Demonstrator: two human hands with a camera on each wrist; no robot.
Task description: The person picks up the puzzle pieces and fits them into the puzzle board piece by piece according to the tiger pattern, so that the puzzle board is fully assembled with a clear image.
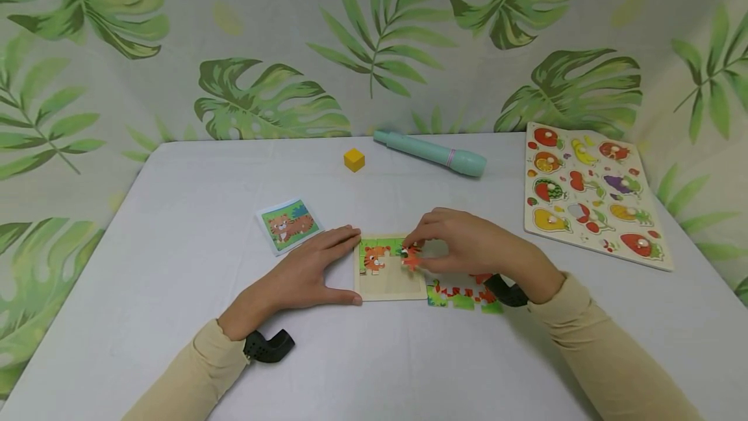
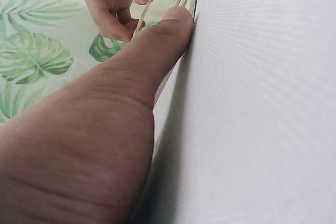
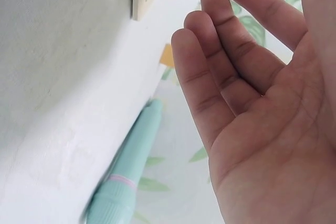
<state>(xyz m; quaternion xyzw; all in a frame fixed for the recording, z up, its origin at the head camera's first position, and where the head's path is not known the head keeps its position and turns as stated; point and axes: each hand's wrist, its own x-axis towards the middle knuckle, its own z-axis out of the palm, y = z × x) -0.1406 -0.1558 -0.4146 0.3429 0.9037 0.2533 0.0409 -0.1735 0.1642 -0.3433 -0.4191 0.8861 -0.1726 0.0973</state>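
Observation:
A square wooden puzzle board (image 1: 390,286) lies on the table, with several tiger-picture pieces in its upper part. My left hand (image 1: 315,271) rests at the board's left side, fingertips by the upper corner and the thumb, fairly straight, touching the lower corner. Over the board's right side, my right hand (image 1: 467,242) pinches a puzzle piece (image 1: 410,257) between thumb and fingers. In the left wrist view that piece (image 2: 142,18) is tilted, seen edge-on. Loose puzzle pieces (image 1: 464,297) lie below the right hand, partly hidden by it.
A tiger picture card (image 1: 289,225) lies beyond the left hand. Farther back are a yellow cube (image 1: 354,160) and a teal tube-shaped object (image 1: 432,153). At the right lies a fruit knob-puzzle board (image 1: 593,197). A leaf-patterned cloth (image 1: 380,38) hangs behind the table.

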